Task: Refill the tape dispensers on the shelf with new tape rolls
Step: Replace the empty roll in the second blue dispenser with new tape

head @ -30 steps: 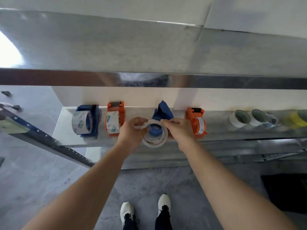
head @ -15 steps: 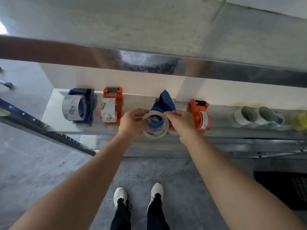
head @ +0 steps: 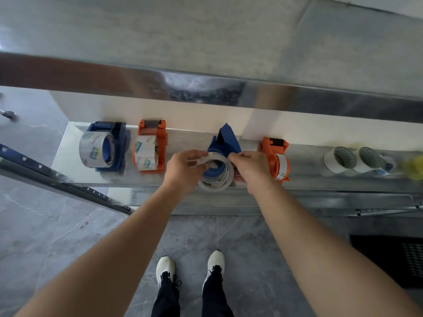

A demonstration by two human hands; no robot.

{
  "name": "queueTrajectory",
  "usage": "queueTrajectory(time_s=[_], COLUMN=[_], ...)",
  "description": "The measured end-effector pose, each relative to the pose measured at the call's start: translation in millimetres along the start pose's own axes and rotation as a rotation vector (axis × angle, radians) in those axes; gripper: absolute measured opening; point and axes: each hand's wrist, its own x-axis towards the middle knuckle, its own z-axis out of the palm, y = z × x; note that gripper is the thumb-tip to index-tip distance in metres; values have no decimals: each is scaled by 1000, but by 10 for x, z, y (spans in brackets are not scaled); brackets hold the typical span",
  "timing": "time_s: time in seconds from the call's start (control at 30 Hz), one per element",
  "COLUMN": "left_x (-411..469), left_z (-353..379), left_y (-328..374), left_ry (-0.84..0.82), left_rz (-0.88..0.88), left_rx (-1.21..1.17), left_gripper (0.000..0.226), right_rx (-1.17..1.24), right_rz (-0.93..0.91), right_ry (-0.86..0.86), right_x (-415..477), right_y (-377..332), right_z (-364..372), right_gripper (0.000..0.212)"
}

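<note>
A clear tape roll (head: 225,179) sits on the hub of a blue dispenser (head: 226,139) at the middle of the metal shelf (head: 68,161). My left hand (head: 184,171) pinches the roll's left rim and a loose strip of tape. My right hand (head: 250,167) grips the roll's right rim beside the dispenser body. Left of them stand a blue dispenser with a full roll (head: 103,148) and an orange dispenser with a full roll (head: 150,147). An orange dispenser with a thin roll (head: 277,159) stands just right of my right hand.
Two white spare rolls (head: 340,160) (head: 368,161) and a yellow roll (head: 414,167) lie at the shelf's right end. An upper metal shelf edge (head: 206,88) overhangs. A dark perforated rail (head: 57,181) slants at left. My shoes (head: 166,268) stand on grey tiles; a black mat (head: 393,259) lies right.
The view has tilted and shifted slightly. Both hands stay on the roll at the middle blue dispenser; my left fingers have drawn a strip of tape a little away from the roll.
</note>
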Motion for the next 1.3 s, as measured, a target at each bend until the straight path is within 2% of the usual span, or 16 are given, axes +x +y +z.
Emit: queueTrajectory(time_s=[0.3,0.57,0.77,1.3], left_x=[74,130,193,308], left_z=[30,55,125,219], left_y=[-29,-70,-89,-121], left_ry=[29,46,42,72], left_rz=[-33,-36,-46,-109], left_rx=[-43,-67,-117,-173], left_gripper=[27,25,32,31], right_rx=[-82,-297,-438,-520], right_rz=[-42,-264,-425,-541], right_ry=[31,106,155,117], right_x=[89,149,155,262], right_y=[-16,-2,-72,-168], right_z=[11,49,23,78], right_gripper=[10,8,13,18])
